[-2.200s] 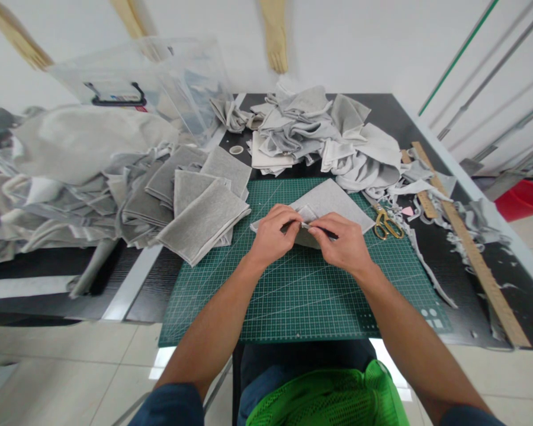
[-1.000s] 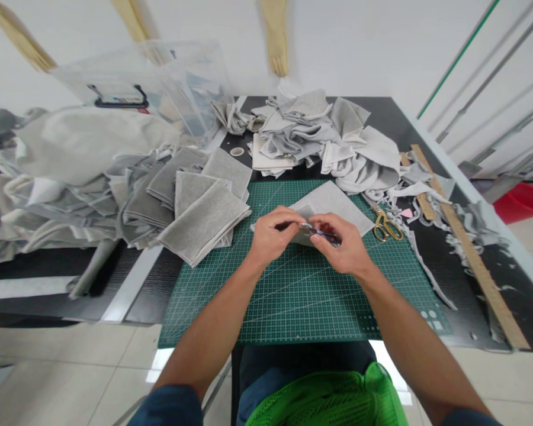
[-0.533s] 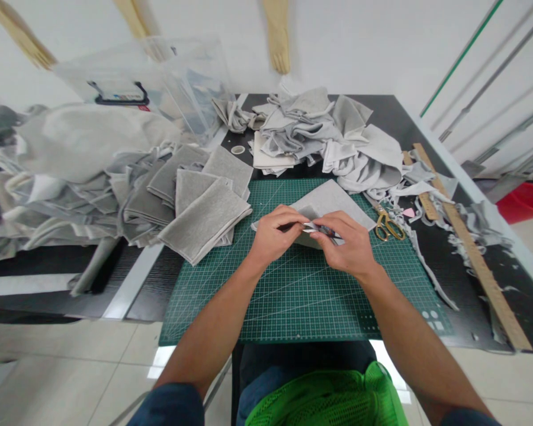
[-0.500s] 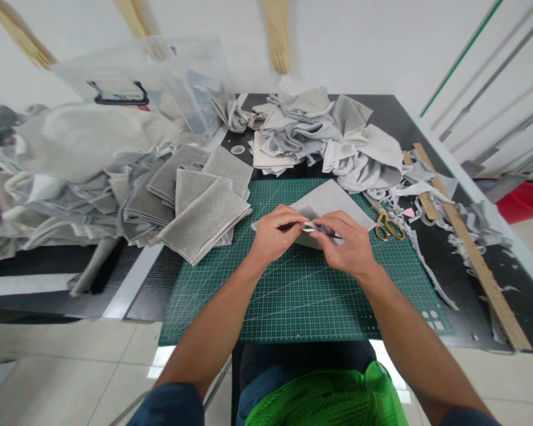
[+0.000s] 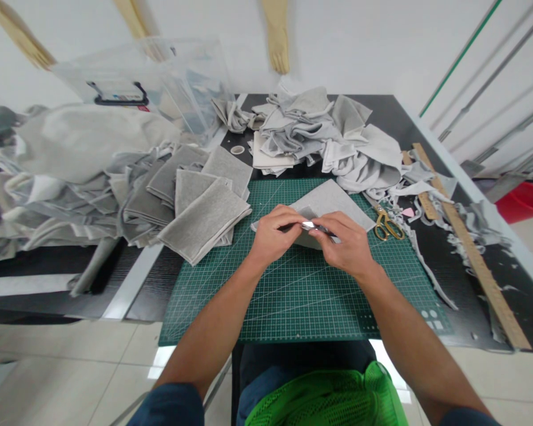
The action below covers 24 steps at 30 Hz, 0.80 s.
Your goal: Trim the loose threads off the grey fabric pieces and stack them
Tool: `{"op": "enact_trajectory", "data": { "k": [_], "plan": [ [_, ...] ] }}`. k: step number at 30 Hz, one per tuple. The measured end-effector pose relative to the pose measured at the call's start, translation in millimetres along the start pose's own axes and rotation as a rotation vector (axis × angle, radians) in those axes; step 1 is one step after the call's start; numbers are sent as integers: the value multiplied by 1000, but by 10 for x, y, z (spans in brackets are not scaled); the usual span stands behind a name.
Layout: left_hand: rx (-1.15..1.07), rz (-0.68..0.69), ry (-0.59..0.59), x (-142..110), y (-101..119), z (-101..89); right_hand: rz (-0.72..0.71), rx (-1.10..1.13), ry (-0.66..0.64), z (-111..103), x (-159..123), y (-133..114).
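In the head view, the person's right hand point(image 5: 349, 239) has its thumb and fingers closed around a small metal tool point(image 5: 308, 225), whose bright part shows between the 2 hands. The left hand point(image 5: 273, 235) is also closed, thumb and fingertips pinched together at the tool's bright end; exactly what it grips there cannot be told. The tool is over the near part of a light grey cloth point(image 5: 337, 204), which lies with 1 corner pointing away on the green cutting mat point(image 5: 302, 302).

Folded grey cloths point(image 5: 204, 222) overlap the mat's left edge, beside a large fabric heap point(image 5: 84, 148). Behind that stands a clear plastic box point(image 5: 115, 77). A cloth pile point(image 5: 302, 124) sits on the black tabletop point(image 5: 384, 109) beyond the mat. Gold-handled scissors point(image 5: 387, 226) lie at the mat's right edge, near fabric scraps point(image 5: 413, 186) and 2 wooden rulers point(image 5: 475, 254).
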<state>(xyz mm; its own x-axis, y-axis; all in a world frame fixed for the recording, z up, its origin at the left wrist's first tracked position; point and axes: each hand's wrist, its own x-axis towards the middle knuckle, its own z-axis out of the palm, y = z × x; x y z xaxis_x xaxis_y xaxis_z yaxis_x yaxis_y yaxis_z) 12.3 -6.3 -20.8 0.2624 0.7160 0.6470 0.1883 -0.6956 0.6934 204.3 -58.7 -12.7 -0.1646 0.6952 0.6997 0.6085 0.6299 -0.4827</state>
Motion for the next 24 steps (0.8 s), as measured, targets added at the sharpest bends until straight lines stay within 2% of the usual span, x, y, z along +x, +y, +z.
{"op": "enact_trajectory", "data": {
  "k": [24],
  "plan": [
    [64, 16, 8, -8, -15, 7, 44, 15, -29, 11, -4, -13]
  ]
}}
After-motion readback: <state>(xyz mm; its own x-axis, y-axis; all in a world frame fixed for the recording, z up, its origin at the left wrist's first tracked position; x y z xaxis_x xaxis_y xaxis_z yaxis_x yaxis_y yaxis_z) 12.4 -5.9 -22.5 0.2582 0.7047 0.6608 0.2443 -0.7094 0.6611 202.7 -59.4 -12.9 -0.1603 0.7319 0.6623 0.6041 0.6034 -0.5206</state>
